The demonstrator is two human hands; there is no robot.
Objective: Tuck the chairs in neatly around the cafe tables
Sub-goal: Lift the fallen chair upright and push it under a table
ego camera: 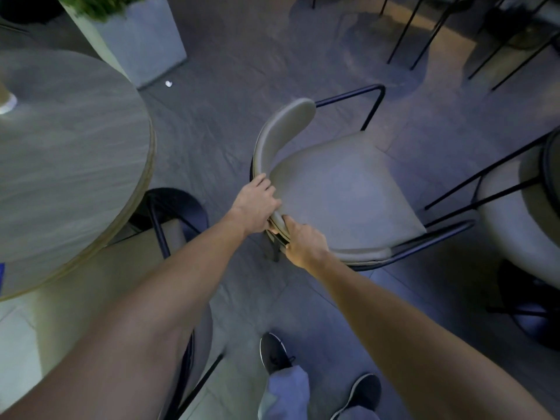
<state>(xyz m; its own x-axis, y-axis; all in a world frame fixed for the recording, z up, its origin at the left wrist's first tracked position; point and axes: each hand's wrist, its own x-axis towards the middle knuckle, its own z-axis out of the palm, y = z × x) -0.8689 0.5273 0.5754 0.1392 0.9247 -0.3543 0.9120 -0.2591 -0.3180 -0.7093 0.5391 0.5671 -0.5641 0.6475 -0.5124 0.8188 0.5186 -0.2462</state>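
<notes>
Both hands, left hand (256, 207) and right hand (304, 244), apparently grip the chair (342, 189) backrest.

Table (75, 177) cut off at L edge, 2nd chair (509, 237) cut off at R edge.

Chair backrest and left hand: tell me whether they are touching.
Touching. The head view shows the left hand with fingers curled over the rim of the chair backrest, no gap; the right hand grips the same rim beside it.

Chair (339, 189): beige-grey seat and back on thin black frame; round table (66, 165): grey wood-grain top, tan edge; planter (142, 37): pale grey, green foliage; floor (230, 71): dark grey tiles; shoes (274, 353): dark; trousers (286, 392): light grey.
</notes>
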